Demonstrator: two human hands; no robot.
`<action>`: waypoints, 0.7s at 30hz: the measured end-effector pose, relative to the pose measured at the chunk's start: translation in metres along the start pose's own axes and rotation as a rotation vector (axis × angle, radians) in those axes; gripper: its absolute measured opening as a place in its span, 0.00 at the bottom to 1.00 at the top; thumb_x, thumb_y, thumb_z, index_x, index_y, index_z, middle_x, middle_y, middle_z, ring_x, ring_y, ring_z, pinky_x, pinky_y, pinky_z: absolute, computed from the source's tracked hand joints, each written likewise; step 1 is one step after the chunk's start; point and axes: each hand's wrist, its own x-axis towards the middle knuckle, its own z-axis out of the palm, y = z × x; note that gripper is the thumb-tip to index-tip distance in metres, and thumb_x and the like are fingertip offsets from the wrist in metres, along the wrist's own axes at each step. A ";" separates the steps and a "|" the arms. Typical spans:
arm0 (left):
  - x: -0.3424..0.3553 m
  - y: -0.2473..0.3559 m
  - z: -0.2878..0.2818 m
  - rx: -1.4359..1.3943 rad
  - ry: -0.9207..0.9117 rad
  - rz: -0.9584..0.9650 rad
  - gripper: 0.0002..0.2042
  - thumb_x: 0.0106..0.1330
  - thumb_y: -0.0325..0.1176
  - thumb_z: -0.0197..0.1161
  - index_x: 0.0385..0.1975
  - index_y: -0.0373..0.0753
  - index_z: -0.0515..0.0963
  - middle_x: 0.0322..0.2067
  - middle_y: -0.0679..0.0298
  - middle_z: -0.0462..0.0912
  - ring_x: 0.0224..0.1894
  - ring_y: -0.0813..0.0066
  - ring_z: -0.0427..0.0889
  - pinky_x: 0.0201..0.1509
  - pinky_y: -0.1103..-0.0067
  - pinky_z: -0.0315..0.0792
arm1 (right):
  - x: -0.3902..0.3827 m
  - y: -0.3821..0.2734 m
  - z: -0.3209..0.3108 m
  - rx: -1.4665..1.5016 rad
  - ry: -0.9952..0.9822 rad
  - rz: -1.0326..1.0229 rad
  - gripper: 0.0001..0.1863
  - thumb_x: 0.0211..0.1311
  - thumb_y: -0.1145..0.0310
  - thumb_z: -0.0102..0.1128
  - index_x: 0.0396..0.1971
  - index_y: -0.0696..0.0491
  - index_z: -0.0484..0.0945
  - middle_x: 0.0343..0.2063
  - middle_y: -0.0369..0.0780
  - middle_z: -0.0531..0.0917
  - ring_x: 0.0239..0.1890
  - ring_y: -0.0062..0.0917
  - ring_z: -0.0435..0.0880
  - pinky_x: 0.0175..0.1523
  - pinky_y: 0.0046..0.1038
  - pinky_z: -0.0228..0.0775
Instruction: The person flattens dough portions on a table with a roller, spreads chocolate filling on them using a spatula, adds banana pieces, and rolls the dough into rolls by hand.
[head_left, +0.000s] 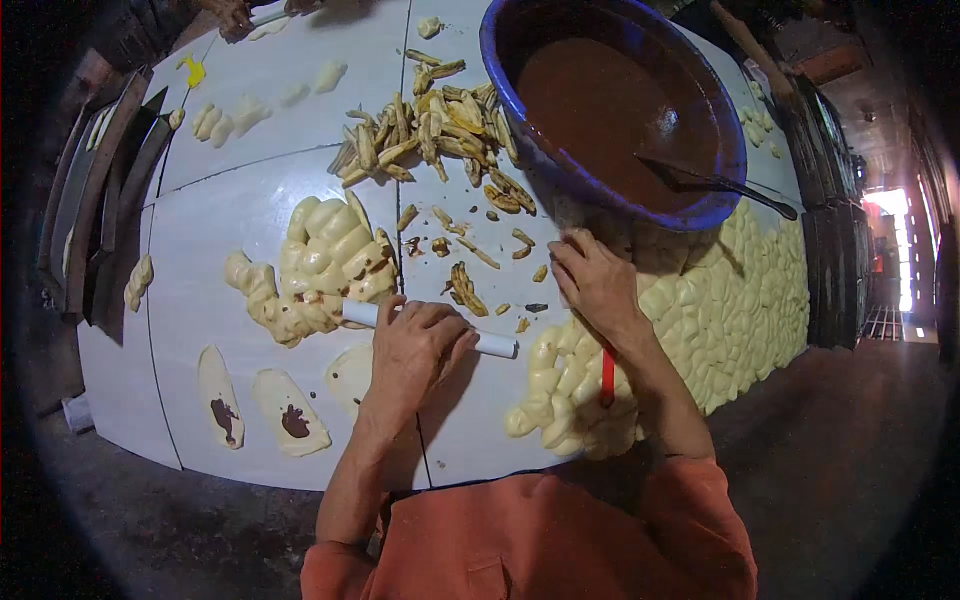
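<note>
My left hand (410, 350) grips a white plastic rod (493, 343) lying across the table, beside a mound of pale dough lumps (325, 250) with brown smears. Below left, flattened dough pieces (295, 410) bear dark filling. My right hand (595, 275) rests with bent, slightly parted fingers at the edge of a broad mass of pale dough pieces (720, 310); nothing shows held in it. A red strip (607, 375) sticks out beneath that forearm. Dried banana-like strips (440, 130) and small scraps lie beyond my hands. A blue basin (505, 80) holds brown liquid and a dark-handled ladle (750, 195).
The white tiled table (210, 260) carries more small dough pieces (215, 125) and a yellow item (192, 70). Stacked boards or trays (100, 200) stand left and right. What looks like another person's hand (235, 20) is at the far edge. A bright doorway (900, 250) is at right.
</note>
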 end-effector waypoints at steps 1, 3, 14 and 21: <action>0.002 -0.001 0.000 0.000 -0.015 -0.018 0.06 0.63 0.37 0.72 0.36 0.45 0.87 0.35 0.68 0.86 0.42 0.68 0.83 0.59 0.63 0.68 | 0.001 -0.003 -0.002 0.077 -0.055 0.002 0.17 0.64 0.63 0.68 0.51 0.51 0.81 0.47 0.44 0.81 0.44 0.40 0.87 0.44 0.39 0.81; 0.009 -0.003 -0.002 0.012 -0.034 -0.056 0.08 0.63 0.33 0.70 0.40 0.44 0.85 0.33 0.65 0.86 0.39 0.65 0.86 0.56 0.63 0.70 | 0.012 -0.015 -0.007 0.086 -0.081 0.024 0.19 0.64 0.62 0.69 0.52 0.51 0.81 0.47 0.43 0.81 0.44 0.39 0.87 0.44 0.39 0.80; 0.036 -0.013 0.007 0.050 -0.081 -0.078 0.13 0.61 0.34 0.71 0.46 0.44 0.83 0.32 0.63 0.85 0.38 0.62 0.85 0.47 0.65 0.68 | 0.032 -0.013 0.030 0.260 -0.063 0.018 0.11 0.63 0.63 0.69 0.39 0.53 0.85 0.35 0.42 0.86 0.38 0.39 0.87 0.44 0.38 0.79; 0.037 -0.006 0.005 -0.012 -0.057 -0.104 0.13 0.65 0.36 0.70 0.47 0.42 0.84 0.35 0.62 0.85 0.40 0.61 0.84 0.48 0.65 0.68 | 0.038 0.019 0.035 0.826 -0.190 0.460 0.16 0.60 0.61 0.71 0.44 0.54 0.86 0.30 0.36 0.88 0.29 0.14 0.81 0.39 0.23 0.73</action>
